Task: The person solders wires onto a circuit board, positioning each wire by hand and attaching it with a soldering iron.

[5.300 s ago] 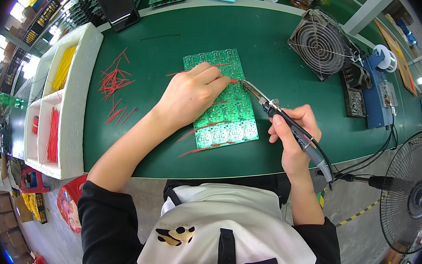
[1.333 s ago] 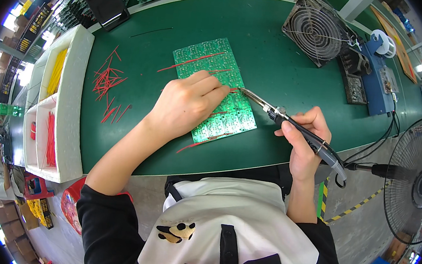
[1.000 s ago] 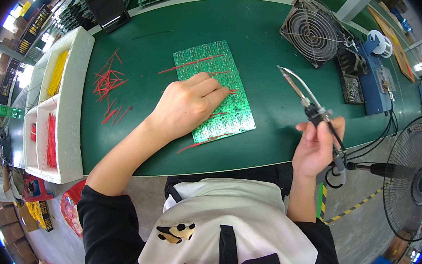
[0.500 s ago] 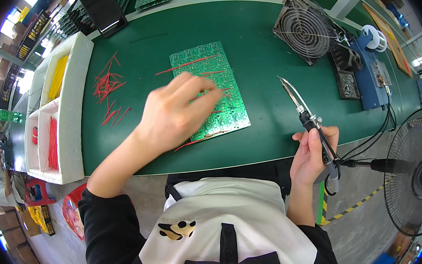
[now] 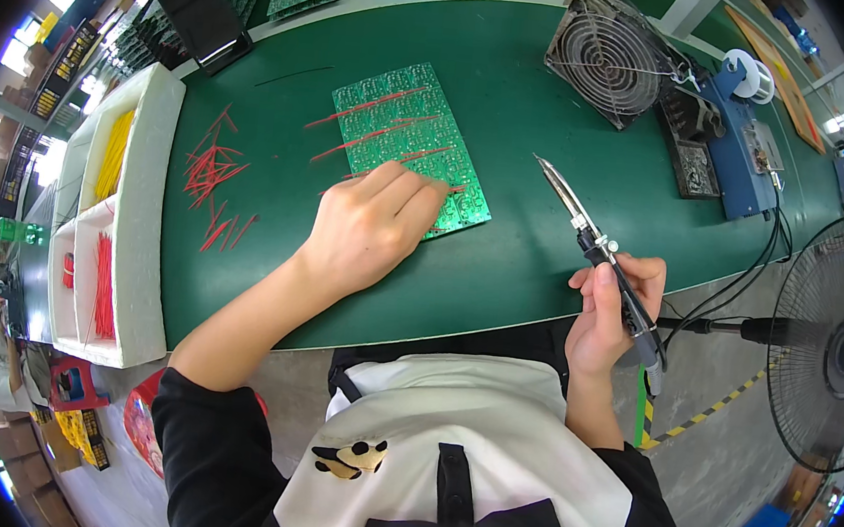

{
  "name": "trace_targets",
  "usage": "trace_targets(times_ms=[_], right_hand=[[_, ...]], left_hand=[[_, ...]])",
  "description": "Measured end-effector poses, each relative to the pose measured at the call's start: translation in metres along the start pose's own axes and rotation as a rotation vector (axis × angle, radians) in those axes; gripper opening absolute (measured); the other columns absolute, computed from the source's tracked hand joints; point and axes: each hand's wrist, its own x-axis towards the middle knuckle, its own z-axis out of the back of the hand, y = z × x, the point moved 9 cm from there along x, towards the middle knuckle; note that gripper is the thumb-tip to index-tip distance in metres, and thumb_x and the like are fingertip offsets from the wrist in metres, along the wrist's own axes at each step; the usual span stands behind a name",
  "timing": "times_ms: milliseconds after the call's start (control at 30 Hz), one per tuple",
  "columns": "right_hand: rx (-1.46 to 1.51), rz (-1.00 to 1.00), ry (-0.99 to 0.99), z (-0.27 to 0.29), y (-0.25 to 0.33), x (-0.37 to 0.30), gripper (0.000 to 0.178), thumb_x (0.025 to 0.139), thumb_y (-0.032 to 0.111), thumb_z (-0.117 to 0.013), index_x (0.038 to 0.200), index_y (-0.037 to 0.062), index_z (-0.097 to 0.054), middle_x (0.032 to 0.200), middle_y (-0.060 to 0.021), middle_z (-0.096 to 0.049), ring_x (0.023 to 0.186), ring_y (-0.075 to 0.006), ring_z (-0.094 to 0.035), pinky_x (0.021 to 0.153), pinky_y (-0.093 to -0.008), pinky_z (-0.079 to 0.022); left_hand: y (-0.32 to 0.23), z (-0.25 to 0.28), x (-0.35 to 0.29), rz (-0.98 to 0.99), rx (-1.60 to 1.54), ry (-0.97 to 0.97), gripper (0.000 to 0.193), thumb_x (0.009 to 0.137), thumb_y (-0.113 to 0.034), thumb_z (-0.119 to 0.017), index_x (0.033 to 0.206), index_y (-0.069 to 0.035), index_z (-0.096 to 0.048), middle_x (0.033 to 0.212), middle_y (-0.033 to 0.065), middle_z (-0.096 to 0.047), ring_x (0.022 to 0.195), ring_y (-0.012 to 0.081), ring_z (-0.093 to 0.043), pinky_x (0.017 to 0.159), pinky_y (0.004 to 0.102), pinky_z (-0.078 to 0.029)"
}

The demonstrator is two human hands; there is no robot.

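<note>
A green circuit board panel (image 5: 395, 89) lies on the bench before me, with several thin red wires (image 5: 378, 135) across it, some reaching past its left edge. My left hand (image 5: 370, 227) covers the board's near left part, palm down, fingers curled together. Its fingertips are hidden against the board, so whatever they pinch cannot be made out. In my right hand (image 5: 610, 315) is a soldering iron (image 5: 599, 247) with a thin metal tube along its tip. The tip points up and left, to the right of the board and apart from it.
Left of the board lies a loose pile of red wires (image 5: 213, 170). A white foam box (image 5: 140, 269) at the left holds yellow and red wires. A square fan (image 5: 608, 59) and a blue soldering station (image 5: 737, 161) with a solder spool stand at the far right.
The board has shifted away from me and slightly left. My left hand has moved right and nearer, uncovering more red wires. My right hand has brought the iron slightly left.
</note>
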Motion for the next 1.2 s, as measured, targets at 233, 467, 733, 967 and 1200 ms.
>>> trace_targets(times_ms=[233, 467, 733, 967, 1200], right_hand=[[-0.058, -0.045, 0.07, -0.023, -0.002, -0.004, 0.02, 0.081, 0.003, -0.062, 0.09, 0.0013, -0.045, 0.071, -0.0062, -0.054, 0.057, -0.0077, -0.052, 0.056, -0.0222, -0.049], [-0.185, -0.094, 0.113, -0.033, -0.007, -0.003, 0.019, 0.081, 0.007, -0.064, 0.086, 0.0018, -0.046, 0.064, -0.0057, -0.056, 0.052, -0.0082, -0.055, 0.047, -0.0185, -0.043], [-0.176, -0.063, 0.017, -0.013, -0.005, 0.009, 0.019, 0.084, 0.008, -0.063, 0.087, -0.0003, -0.046, 0.065, -0.0092, -0.059, 0.051, -0.0107, -0.057, 0.052, -0.024, -0.049], [-0.222, -0.009, -0.034, -0.004, -0.002, 0.02, 0.019, 0.084, 0.009, -0.064, 0.087, 0.0003, -0.047, 0.066, -0.0102, -0.06, 0.049, -0.0127, -0.057, 0.051, -0.0231, -0.047], [-0.235, -0.029, -0.017, -0.007, -0.005, 0.019, 0.019, 0.084, 0.009, -0.064, 0.085, 0.0007, -0.048, 0.065, -0.0107, -0.061, 0.049, -0.0129, -0.058, 0.049, -0.0223, -0.046]], left_hand=[[0.006, -0.001, 0.001, 0.033, -0.038, 0.021, 0.018, 0.068, 0.001, -0.068, 0.084, -0.004, -0.063, 0.072, 0.0025, -0.059, 0.063, 0.0165, -0.056, 0.049, 0.028, -0.046], [0.008, -0.002, 0.002, 0.057, -0.042, 0.002, 0.016, 0.07, 0.0, -0.068, 0.084, -0.005, -0.064, 0.072, 0.0019, -0.059, 0.063, 0.016, -0.057, 0.049, 0.0277, -0.047], [0.011, 0.002, 0.001, 0.072, -0.064, -0.022, 0.015, 0.07, -0.001, -0.068, 0.085, -0.004, -0.065, 0.076, 0.0022, -0.06, 0.064, 0.016, -0.058, 0.049, 0.027, -0.048], [0.012, -0.001, 0.0, 0.092, -0.055, -0.015, 0.014, 0.07, -0.001, -0.068, 0.084, -0.005, -0.065, 0.076, 0.0021, -0.06, 0.064, 0.0158, -0.058, 0.047, 0.0265, -0.047], [0.013, 0.0, -0.001, 0.091, -0.059, -0.031, 0.015, 0.069, 0.0, -0.068, 0.083, -0.005, -0.064, 0.076, 0.0017, -0.059, 0.063, 0.0158, -0.057, 0.047, 0.0261, -0.047]])
